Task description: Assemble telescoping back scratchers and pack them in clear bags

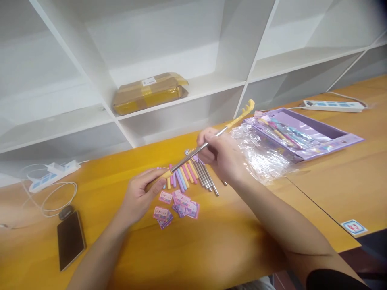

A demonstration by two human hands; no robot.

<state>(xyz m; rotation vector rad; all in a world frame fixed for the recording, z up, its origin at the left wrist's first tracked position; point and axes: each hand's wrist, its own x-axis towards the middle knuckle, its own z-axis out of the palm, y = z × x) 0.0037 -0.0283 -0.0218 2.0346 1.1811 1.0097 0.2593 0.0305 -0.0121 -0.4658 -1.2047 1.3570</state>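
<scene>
A back scratcher (188, 157) with a yellow claw head, a metal rod and a yellow handle slants up to the right across the middle. My left hand (140, 195) is closed round its yellow handle end. Higher up, my right hand (228, 159) grips the metal rod between thumb and fingers, below the claw. Under the rod, several pastel handles (183, 179) in yellow, pink, blue and purple lie in a row. Beside them are several loose metal rods (208, 177). Small pink and purple printed cards (181, 198) lie nearer to me.
Crumpled clear plastic bags (263, 161) lie by an open purple box (326, 121) holding wrapped pieces. A phone (71, 241) and a power strip (54, 176) with cables are at left. Another power strip (334, 106) sits far right. White shelves behind hold a taped parcel (148, 94).
</scene>
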